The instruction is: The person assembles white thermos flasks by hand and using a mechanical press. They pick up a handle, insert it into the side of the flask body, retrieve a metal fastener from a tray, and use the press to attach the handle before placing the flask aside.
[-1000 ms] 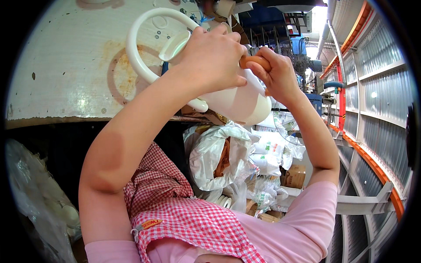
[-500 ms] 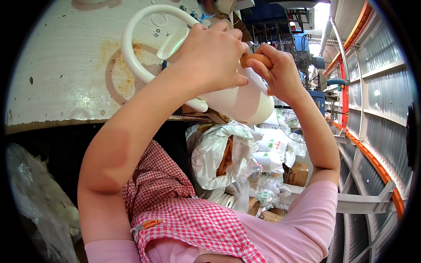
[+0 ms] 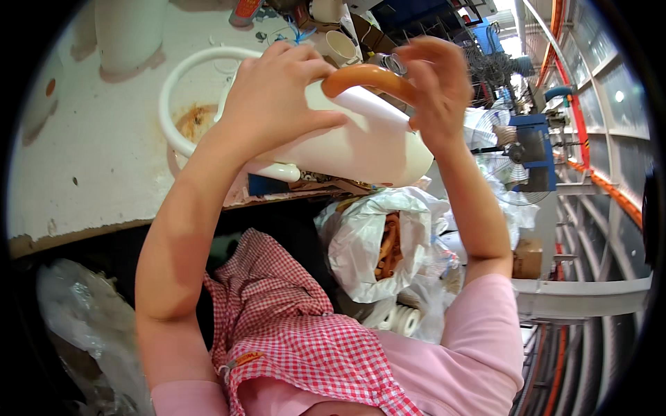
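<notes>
A white, smooth, tapered vessel (image 3: 374, 149) lies tilted at the table's front edge, its rounded end toward the right. My left hand (image 3: 270, 97) grips it from above, thumb stretched along its side and fingers over the far side. An orange-brown curved handle (image 3: 374, 75) arches along the vessel's upper side. At the handle's right end is my right hand (image 3: 438, 90), its fingers bent and smeared by motion; whether they grip the handle cannot be told. A white tubular ring (image 3: 170, 104) loops out behind my left wrist, with one rounded tube end showing below it.
The worn white table (image 3: 76, 187) carries a white container (image 3: 128, 35) at the far left and a cup (image 3: 340, 47) at the back. Below the edge stands a white bag (image 3: 354, 256) of brown pieces. A fan (image 3: 510, 152) stands at the right.
My right hand has loosened from its wrap around the handle and moved slightly right, leaving more of the handle showing. My left hand and the vessel appear farther left as the view shifts.
</notes>
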A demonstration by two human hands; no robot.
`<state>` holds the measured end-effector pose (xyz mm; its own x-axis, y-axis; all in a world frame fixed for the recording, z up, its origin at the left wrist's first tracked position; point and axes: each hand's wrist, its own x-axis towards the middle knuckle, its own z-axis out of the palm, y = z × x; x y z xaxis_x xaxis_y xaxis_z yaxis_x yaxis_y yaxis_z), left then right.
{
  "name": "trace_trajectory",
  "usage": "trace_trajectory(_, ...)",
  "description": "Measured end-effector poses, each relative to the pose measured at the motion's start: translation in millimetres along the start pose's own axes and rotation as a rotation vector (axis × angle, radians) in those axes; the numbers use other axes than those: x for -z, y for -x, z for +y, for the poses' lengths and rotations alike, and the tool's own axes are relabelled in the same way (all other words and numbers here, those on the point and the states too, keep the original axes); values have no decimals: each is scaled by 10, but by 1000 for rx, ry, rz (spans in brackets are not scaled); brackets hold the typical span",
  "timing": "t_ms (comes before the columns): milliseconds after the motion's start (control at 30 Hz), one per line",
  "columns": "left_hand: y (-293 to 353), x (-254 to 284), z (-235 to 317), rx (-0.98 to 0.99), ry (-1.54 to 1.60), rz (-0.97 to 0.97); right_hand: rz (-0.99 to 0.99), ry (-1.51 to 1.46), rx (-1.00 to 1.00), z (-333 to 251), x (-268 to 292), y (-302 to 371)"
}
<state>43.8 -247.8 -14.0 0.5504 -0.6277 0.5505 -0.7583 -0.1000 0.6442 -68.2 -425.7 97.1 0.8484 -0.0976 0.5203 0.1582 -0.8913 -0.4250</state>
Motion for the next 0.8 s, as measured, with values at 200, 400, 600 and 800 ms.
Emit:
trace_trajectory(200, -172, -29, 121, -40, 18, -51, 355, -304, -896, 1237, 498, 1484)
trace_trajectory(400, -524, -204, 551, 182, 305, -55, 288, -903, -752, 952, 119, 1601)
trace_trajectory(600, -565, -122, 433, 269, 298, 0, 452, -729, -586, 1247, 244, 1889)
trace_trajectory(800, -346, 1094, 167, 477, 22, 94, 76, -355, -739, 1358, 238, 2475)
